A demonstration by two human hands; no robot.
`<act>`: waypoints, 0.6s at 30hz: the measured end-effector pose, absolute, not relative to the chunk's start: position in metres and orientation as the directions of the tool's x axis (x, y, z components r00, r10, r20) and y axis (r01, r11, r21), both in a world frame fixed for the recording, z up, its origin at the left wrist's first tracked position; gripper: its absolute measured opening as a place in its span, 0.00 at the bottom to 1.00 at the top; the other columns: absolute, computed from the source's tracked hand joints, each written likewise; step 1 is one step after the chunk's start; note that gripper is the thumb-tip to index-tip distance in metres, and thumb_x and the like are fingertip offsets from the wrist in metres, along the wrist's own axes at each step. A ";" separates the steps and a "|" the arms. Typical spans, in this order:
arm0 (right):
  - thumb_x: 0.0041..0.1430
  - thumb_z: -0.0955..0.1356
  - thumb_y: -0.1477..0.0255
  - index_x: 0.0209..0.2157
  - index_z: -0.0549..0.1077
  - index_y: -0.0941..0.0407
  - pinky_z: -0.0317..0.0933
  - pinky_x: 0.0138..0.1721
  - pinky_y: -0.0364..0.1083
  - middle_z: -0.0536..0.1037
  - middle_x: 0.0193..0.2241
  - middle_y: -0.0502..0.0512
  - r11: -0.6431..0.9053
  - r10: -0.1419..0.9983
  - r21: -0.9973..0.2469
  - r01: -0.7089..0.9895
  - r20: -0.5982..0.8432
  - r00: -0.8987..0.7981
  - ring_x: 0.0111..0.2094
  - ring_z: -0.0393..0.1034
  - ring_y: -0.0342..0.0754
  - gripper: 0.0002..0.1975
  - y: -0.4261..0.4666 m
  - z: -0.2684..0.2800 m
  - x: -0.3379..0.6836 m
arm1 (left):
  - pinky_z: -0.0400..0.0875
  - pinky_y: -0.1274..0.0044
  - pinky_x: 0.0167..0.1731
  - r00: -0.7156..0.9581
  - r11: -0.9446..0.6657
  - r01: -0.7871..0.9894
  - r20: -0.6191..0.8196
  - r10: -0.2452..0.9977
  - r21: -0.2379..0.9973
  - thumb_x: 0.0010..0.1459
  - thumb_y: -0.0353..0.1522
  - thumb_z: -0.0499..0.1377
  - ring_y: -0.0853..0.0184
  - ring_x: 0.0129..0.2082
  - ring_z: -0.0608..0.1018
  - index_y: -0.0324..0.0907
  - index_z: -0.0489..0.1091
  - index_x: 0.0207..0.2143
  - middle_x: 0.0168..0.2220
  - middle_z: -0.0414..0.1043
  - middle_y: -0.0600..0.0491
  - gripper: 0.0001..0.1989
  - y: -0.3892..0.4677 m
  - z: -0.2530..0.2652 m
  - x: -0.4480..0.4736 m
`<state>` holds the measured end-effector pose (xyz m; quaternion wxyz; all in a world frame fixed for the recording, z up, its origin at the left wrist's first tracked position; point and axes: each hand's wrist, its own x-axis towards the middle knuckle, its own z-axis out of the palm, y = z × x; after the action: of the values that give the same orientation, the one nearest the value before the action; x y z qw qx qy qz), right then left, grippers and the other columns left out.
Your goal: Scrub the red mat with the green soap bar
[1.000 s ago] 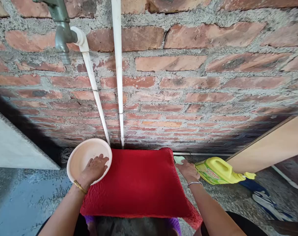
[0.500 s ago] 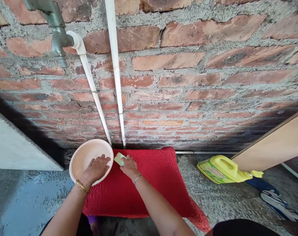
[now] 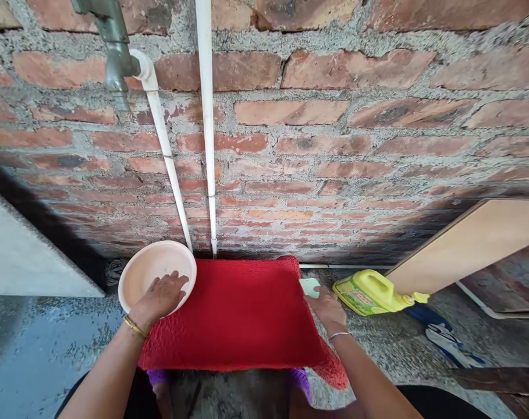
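Note:
My left hand (image 3: 164,295) rests over the near right rim of a pale pink basin (image 3: 135,262), fingers stretched out and apart. My right hand (image 3: 329,311) grips a pale green bar of soap (image 3: 309,287) just beyond the right edge of a red textured cloth (image 3: 242,314). The cloth lies spread flat across a low support, which it hides, and a bunched corner hangs at the front right. The basin sits at the cloth's left side. My right palm covers part of the soap.
A yellow detergent jug (image 3: 369,294) lies on the wet concrete floor at right, near a leaning board (image 3: 469,250). A tap (image 3: 116,73) and white pipes (image 3: 207,116) run along the brick wall (image 3: 308,139). A pale slab (image 3: 32,250) stands at left.
My right hand has swept rightwards with the soap, from beside the basin across the red cloth to its far right edge. My left hand stays at the basin. The view has shifted slightly.

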<state>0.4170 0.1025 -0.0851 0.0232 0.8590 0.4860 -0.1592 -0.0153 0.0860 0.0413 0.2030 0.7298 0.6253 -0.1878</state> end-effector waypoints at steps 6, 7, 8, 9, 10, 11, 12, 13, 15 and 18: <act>0.57 0.67 0.65 0.56 0.70 0.53 0.60 0.51 0.48 0.70 0.54 0.62 -0.191 0.941 -0.323 0.927 -0.329 0.079 0.52 0.69 0.57 0.24 0.104 -0.105 0.283 | 0.65 0.62 0.57 0.211 -0.201 0.977 -0.518 0.829 0.076 0.63 0.30 0.47 0.56 0.60 0.70 0.46 0.64 0.61 0.62 0.65 0.44 0.24 0.087 0.039 -0.011; 0.57 0.67 0.65 0.56 0.70 0.53 0.59 0.52 0.47 0.70 0.54 0.60 -0.116 0.941 -0.352 0.929 -0.338 -0.010 0.53 0.68 0.56 0.25 0.104 -0.107 0.254 | 0.64 0.61 0.57 0.218 -0.204 0.975 -0.510 0.832 0.084 0.63 0.30 0.46 0.56 0.60 0.69 0.45 0.63 0.61 0.62 0.65 0.43 0.24 0.088 0.037 -0.012; 0.56 0.67 0.64 0.56 0.70 0.53 0.58 0.53 0.47 0.69 0.54 0.59 -0.052 0.935 -0.375 0.925 -0.344 -0.087 0.54 0.67 0.55 0.25 0.105 -0.109 0.226 | 0.64 0.61 0.58 0.223 -0.204 0.975 -0.502 0.836 0.094 0.63 0.31 0.46 0.56 0.61 0.69 0.45 0.63 0.61 0.63 0.64 0.43 0.25 0.088 0.035 -0.012; 0.56 0.68 0.64 0.56 0.70 0.53 0.57 0.54 0.46 0.69 0.55 0.58 0.002 0.926 -0.393 0.920 -0.347 -0.150 0.54 0.66 0.55 0.26 0.106 -0.111 0.201 | 0.64 0.61 0.58 0.228 -0.203 0.974 -0.493 0.840 0.104 0.63 0.31 0.46 0.56 0.61 0.69 0.45 0.62 0.62 0.63 0.64 0.43 0.25 0.088 0.032 -0.014; 0.55 0.68 0.64 0.56 0.70 0.52 0.57 0.54 0.46 0.69 0.55 0.58 0.041 0.916 -0.405 0.914 -0.349 -0.196 0.54 0.66 0.54 0.26 0.106 -0.113 0.180 | 0.64 0.61 0.58 0.230 -0.202 0.973 -0.487 0.842 0.110 0.63 0.31 0.46 0.56 0.61 0.69 0.45 0.62 0.62 0.63 0.63 0.43 0.25 0.088 0.030 -0.016; 0.55 0.68 0.65 0.56 0.70 0.51 0.57 0.54 0.47 0.69 0.55 0.58 0.068 0.907 -0.409 0.910 -0.355 -0.228 0.54 0.66 0.53 0.26 0.107 -0.114 0.164 | 0.63 0.62 0.58 0.229 -0.200 0.973 -0.484 0.845 0.113 0.63 0.32 0.47 0.57 0.62 0.68 0.46 0.62 0.62 0.64 0.63 0.43 0.25 0.088 0.028 -0.018; 0.55 0.69 0.65 0.56 0.70 0.51 0.57 0.54 0.47 0.69 0.56 0.58 0.089 0.896 -0.408 0.909 -0.366 -0.252 0.54 0.66 0.53 0.26 0.108 -0.115 0.154 | 0.63 0.62 0.59 0.223 -0.195 0.975 -0.483 0.847 0.109 0.63 0.32 0.47 0.57 0.62 0.68 0.46 0.62 0.62 0.64 0.62 0.44 0.25 0.089 0.026 -0.020; 0.55 0.69 0.65 0.56 0.70 0.51 0.57 0.54 0.47 0.69 0.56 0.59 0.098 0.888 -0.404 0.909 -0.377 -0.264 0.53 0.66 0.53 0.26 0.110 -0.116 0.151 | 0.63 0.62 0.59 0.212 -0.187 0.977 -0.485 0.848 0.101 0.63 0.31 0.47 0.58 0.63 0.67 0.47 0.62 0.62 0.65 0.62 0.44 0.25 0.089 0.024 -0.023; 0.54 0.70 0.66 0.55 0.71 0.50 0.58 0.53 0.46 0.69 0.55 0.57 0.078 0.888 -0.389 0.918 -0.391 -0.241 0.53 0.67 0.52 0.25 0.113 -0.117 0.163 | 0.62 0.61 0.60 0.189 -0.171 0.982 -0.493 0.849 0.082 0.63 0.31 0.48 0.58 0.64 0.66 0.48 0.62 0.62 0.65 0.61 0.44 0.25 0.090 0.022 -0.028; 0.53 0.71 0.67 0.54 0.72 0.48 0.58 0.53 0.45 0.70 0.54 0.54 -0.020 0.911 -0.345 0.939 -0.394 -0.125 0.52 0.68 0.51 0.24 0.115 -0.115 0.220 | 0.62 0.60 0.60 0.179 -0.161 0.984 -0.507 0.843 0.078 0.63 0.31 0.48 0.57 0.64 0.66 0.48 0.62 0.63 0.65 0.61 0.44 0.25 0.090 0.020 -0.034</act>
<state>0.2201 0.1148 -0.1149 0.0257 0.6609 0.6995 -0.2705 -0.0339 0.0900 0.0202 0.1992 0.7413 0.6162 -0.1762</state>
